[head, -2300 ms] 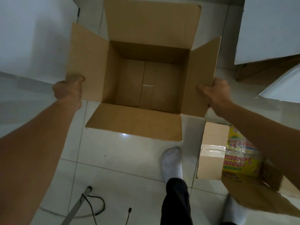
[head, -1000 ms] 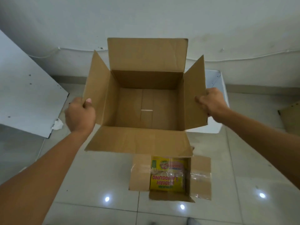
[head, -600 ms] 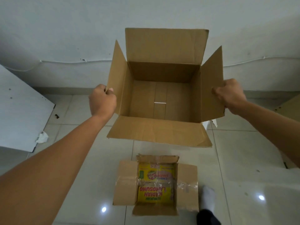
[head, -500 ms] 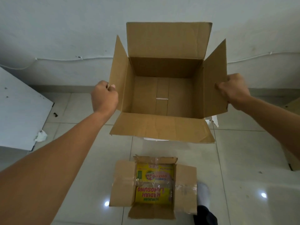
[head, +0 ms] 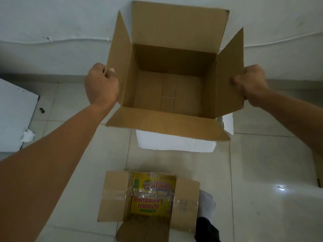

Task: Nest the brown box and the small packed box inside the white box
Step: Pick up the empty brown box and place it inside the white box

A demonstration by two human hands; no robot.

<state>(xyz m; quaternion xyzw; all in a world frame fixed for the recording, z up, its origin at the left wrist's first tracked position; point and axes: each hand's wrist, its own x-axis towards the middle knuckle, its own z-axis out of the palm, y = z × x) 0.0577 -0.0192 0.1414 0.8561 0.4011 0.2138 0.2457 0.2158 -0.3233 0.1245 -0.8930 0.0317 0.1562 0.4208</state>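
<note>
I hold an empty brown box (head: 171,91) in the air, its four flaps open. My left hand (head: 102,85) grips its left flap and my right hand (head: 250,82) grips its right flap. Directly beneath it the white box (head: 174,143) stands on the floor near the wall, mostly hidden by the brown box; only its near wall and right corner show. The small packed box (head: 148,198) lies on the tiles closer to me, flaps open, with yellow printed packets inside.
A white board (head: 14,110) lies on the floor at the left with a crumpled tissue (head: 28,135) at its edge. A white wall with a cable runs behind. My socked foot (head: 207,205) stands right of the small box. Brown cardboard (head: 319,165) shows at the right edge.
I have turned and carried the brown box forward toward the wall. It now hangs over the white box, whose near wall has come into view. The small packed box stayed on the floor.
</note>
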